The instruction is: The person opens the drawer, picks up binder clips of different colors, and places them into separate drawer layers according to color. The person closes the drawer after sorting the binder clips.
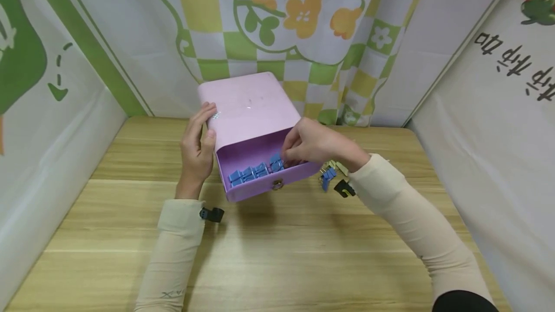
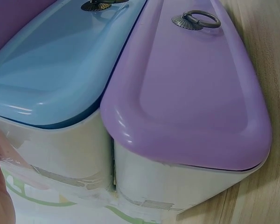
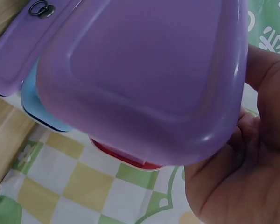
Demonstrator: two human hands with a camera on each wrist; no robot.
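Observation:
A pink drawer box (image 1: 249, 105) stands at the back of the table, with its purple top drawer (image 1: 256, 188) pulled out. Blue binder clips (image 1: 248, 174) lie in a row along the drawer's front wall. My left hand (image 1: 196, 146) rests against the box's left side, fingers extended up to the top edge. My right hand (image 1: 310, 141) reaches into the drawer's right end. Its thumb and fingers, partly hidden behind the front wall, pinch at the rightmost blue binder clip (image 1: 276, 162). In the right wrist view the purple drawer front (image 3: 149, 70) covers the fingertips.
Right of the box, under my right forearm, lie a loose blue binder clip (image 1: 328, 177) and several yellowish clips (image 1: 339, 166). Below the open drawer are a blue drawer (image 2: 60, 65) and a purple drawer (image 2: 191, 88) with ring pulls, both pushed in. A checked curtain (image 1: 303, 76) hangs behind.

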